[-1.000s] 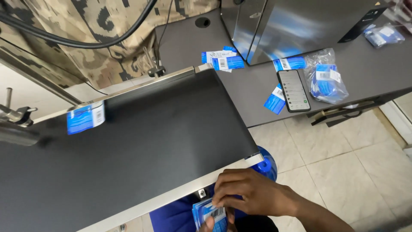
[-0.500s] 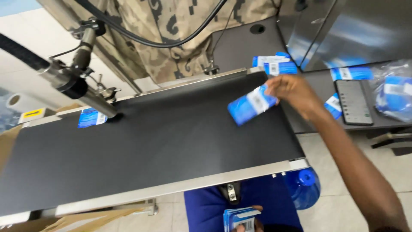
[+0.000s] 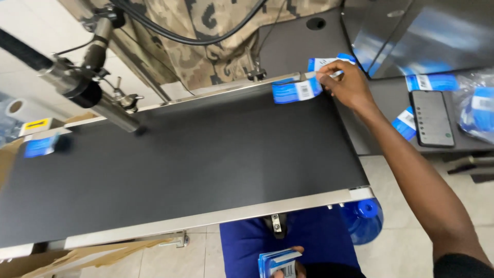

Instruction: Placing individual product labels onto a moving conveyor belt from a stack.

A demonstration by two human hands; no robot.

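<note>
Two hands are at work over a long black belt [image 3: 180, 164]. Far to the left, one small blue packet [image 3: 38, 146] lies on the belt, just past a grey metal nozzle [image 3: 103, 105] that hangs over it. Low in the middle, the left hand [image 3: 293, 266] peeks in at the bottom edge — its fingers are closed around a stack of blue packets [image 3: 275, 262], held near the person's lap. Up at the far side of the belt lies another blue and white packet [image 3: 297, 90]. Its long side runs left to right, along the belt's far rail. The right hand [image 3: 347, 85] is much nearer to it. This packet sits just to the left of the fingers, and the fingertips [image 3: 324, 77] pinch its right end — a narrow grip. The right arm is stretched out long across the belt's right end, palm down. Further right, a dark phone [image 3: 431, 118] lies on a grey table [image 3: 381, 139] among more blue packets.
</note>
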